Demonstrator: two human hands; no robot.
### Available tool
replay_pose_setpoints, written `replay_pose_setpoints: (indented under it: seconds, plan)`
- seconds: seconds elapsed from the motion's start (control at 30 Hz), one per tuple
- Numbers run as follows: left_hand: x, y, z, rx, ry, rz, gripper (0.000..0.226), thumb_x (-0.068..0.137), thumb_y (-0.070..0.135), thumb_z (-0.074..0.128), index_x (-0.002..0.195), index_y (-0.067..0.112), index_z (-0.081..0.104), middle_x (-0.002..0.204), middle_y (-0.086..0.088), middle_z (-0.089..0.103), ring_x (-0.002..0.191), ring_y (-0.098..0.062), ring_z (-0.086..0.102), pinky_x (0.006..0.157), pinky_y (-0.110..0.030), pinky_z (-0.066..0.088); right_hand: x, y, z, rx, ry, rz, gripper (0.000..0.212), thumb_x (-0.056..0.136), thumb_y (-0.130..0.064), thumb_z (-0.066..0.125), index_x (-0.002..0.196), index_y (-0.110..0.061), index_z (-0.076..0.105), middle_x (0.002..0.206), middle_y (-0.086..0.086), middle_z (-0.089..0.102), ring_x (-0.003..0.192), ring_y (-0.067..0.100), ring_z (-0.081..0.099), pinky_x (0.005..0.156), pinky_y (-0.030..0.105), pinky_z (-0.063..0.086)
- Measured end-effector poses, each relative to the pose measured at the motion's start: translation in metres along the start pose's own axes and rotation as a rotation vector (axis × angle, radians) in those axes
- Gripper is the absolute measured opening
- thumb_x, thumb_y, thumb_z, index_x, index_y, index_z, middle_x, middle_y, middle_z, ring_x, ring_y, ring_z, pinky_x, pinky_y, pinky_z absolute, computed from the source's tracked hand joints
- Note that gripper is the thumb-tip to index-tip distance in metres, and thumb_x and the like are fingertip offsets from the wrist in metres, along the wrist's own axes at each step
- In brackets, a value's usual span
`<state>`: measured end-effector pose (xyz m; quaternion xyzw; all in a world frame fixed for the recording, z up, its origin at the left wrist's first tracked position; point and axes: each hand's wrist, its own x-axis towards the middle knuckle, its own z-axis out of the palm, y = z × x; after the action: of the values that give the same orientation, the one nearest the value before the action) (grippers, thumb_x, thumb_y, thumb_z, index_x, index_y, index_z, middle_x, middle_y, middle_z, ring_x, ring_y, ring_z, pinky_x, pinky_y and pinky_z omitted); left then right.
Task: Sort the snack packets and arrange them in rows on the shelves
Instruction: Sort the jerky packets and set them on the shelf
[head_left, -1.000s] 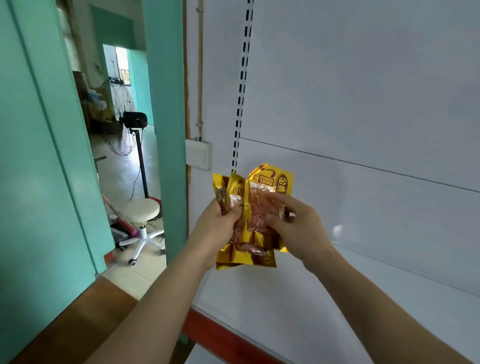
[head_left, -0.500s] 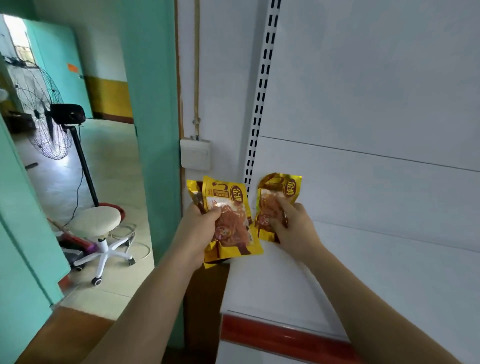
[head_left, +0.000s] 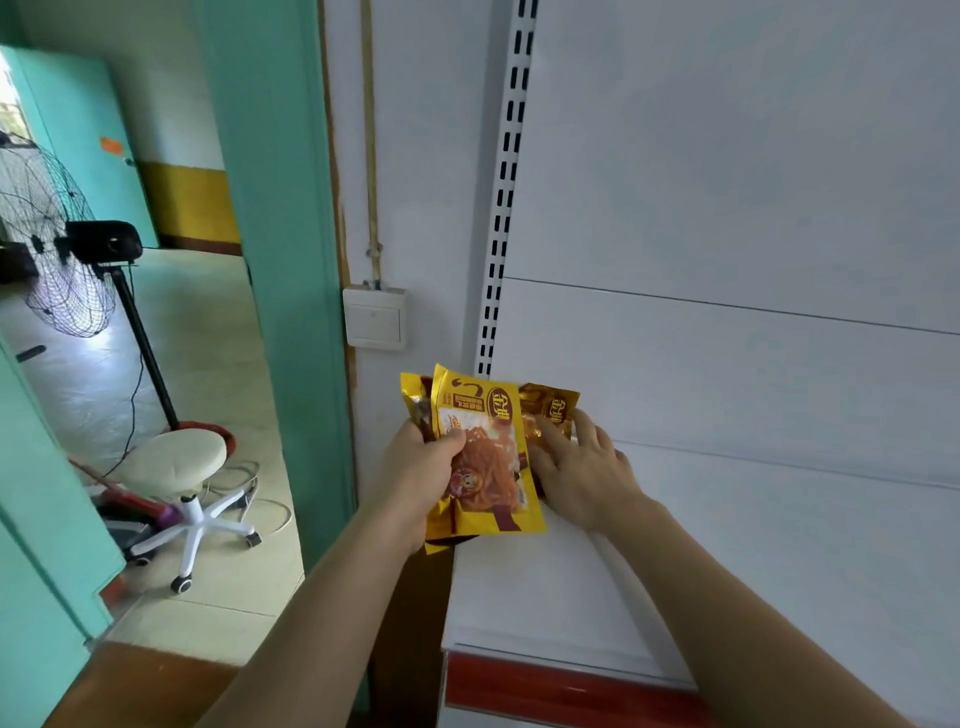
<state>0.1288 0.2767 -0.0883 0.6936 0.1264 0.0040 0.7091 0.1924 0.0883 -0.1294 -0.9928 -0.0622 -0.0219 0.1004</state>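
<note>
- Nearby, to the left of the left hand's fingers (head_left: 451, 440), a teal door frame (head_left: 275, 260) stands upright; beyond it lie a tiled floor, one white swivel stool (head_left: 179, 467) and one black standing fan (head_left: 57, 260).
- Above the fingers, one white wall switch (head_left: 375, 317) sits on the wall, with a thin conduit running up from it.
- One slotted white upright (head_left: 506, 197) of the shelving rises just above the packets, and white back panels spread to the right of both hands.
- Below the right hand (head_left: 584, 470) lies the white shelf (head_left: 545, 613), edged along its front by a red strip (head_left: 561, 688).
- Nothing stands between the hands and the shelf; the front packet (head_left: 483, 452) hides part of the right hand's thumb side and part of the packet behind it.
- Left hand (head_left: 418, 475): fingers curled round a small stack of gold snack packets, thumb pressed on the front one, which stands upright and shows a clear window of orange-brown strips. At least two packets are in this grip, as a second gold edge (head_left: 413, 395) peeks out behind on the left; an exact count cannot be told.
- Right hand: fingers spread fairly straight and laid on one further gold packet (head_left: 553, 410), which is at the shelf's back left corner near the upright, just right of the left hand's stack.
- In all, three packets can be counted for certain.
</note>
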Motion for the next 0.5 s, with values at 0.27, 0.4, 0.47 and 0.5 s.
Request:
replay_pose_setpoints:
  seconds: [0.27, 0.4, 0.47, 0.5]
  plan:
    - [-0.003, -0.002, 0.020, 0.002, 0.024, 0.090, 0.013, 0.098, 0.025, 0.071, 0.111, 0.026, 0.073, 0.103, 0.004, 0.079, 0.093, -0.018, 0.076, 0.087, -0.043, 0.062, -0.056, -0.026, -0.044, 0.762, 0.128, -0.043, 0.039, 0.092, -0.052, 0.063, 0.127, -0.044, 0.049, 0.103, -0.012, 0.073, 0.092, 0.007, 0.070, 0.078, 0.025, 0.056]
    - [-0.009, 0.001, 0.025, 0.006, 0.015, 0.108, 0.017, 0.102, 0.033, 0.063, 0.112, 0.023, 0.073, 0.099, 0.005, 0.079, 0.091, -0.013, 0.074, 0.080, -0.033, 0.058, -0.056, -0.012, -0.042, 0.736, 0.283, 0.005, 0.060, 0.092, -0.040, 0.068, 0.144, -0.051, 0.040, 0.096, -0.013, 0.069, 0.081, 0.005, 0.065, 0.065, 0.013, 0.045]
    - [-0.009, 0.005, 0.019, -0.026, 0.052, 0.098, 0.021, 0.104, 0.035, 0.055, 0.108, 0.021, 0.071, 0.093, 0.005, 0.078, 0.083, -0.008, 0.071, 0.068, -0.025, 0.046, -0.055, 0.002, -0.047, 0.713, 0.391, 0.119, 0.056, 0.094, -0.037, 0.067, 0.144, -0.046, 0.045, 0.094, -0.011, 0.063, 0.081, 0.012, 0.059, 0.067, 0.021, 0.040]
    - [-0.009, 0.007, 0.015, -0.039, 0.066, 0.096, 0.020, 0.106, 0.033, 0.053, 0.105, 0.021, 0.070, 0.090, 0.006, 0.076, 0.080, -0.006, 0.069, 0.065, -0.022, 0.042, -0.055, 0.009, -0.049, 0.709, 0.417, 0.168, 0.053, 0.095, -0.035, 0.066, 0.144, -0.043, 0.047, 0.096, -0.008, 0.061, 0.082, 0.013, 0.055, 0.068, 0.021, 0.039]
